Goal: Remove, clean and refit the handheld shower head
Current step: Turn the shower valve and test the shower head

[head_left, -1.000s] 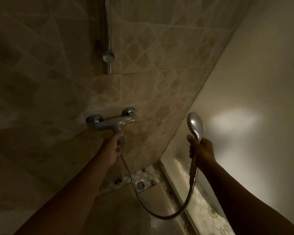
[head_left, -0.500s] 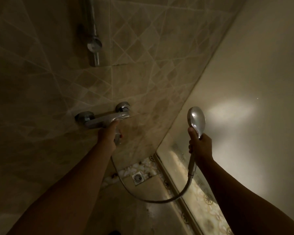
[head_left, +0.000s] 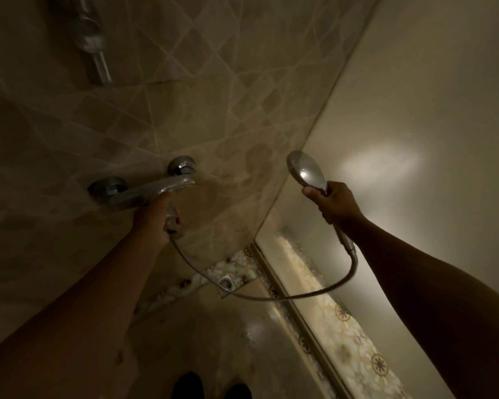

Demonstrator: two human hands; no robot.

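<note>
- The shower head [head_left: 307, 171] was held aloft at right, off its wall mount, its chrome back catching the dim light (its spray face was turned away from the camera).
- The right hand [head_left: 330, 201] was closed around the head's handle just below the oval head, thumb across the front.
- The hose [head_left: 285, 296] ran from the bottom of the handle, sagged in a loop above the floor and rose to the underside of the mixer valve [head_left: 144, 191].
- The left hand [head_left: 154, 218] was wrapped about the fitting where the hose met the valve, fingers curled shut on it; whether it gripped the nut or the lever could not be told in the gloom.
- The valve sat on the tiled wall [head_left: 213, 96] on two round chrome flanges.
- Above it, blurred, hung the lower end of a riser rail [head_left: 94, 44].
- A square floor drain [head_left: 226, 282] lay below the hose loop, beside a patterned border strip.
- A frosted glass panel [head_left: 415, 139] closed the right side.
</note>
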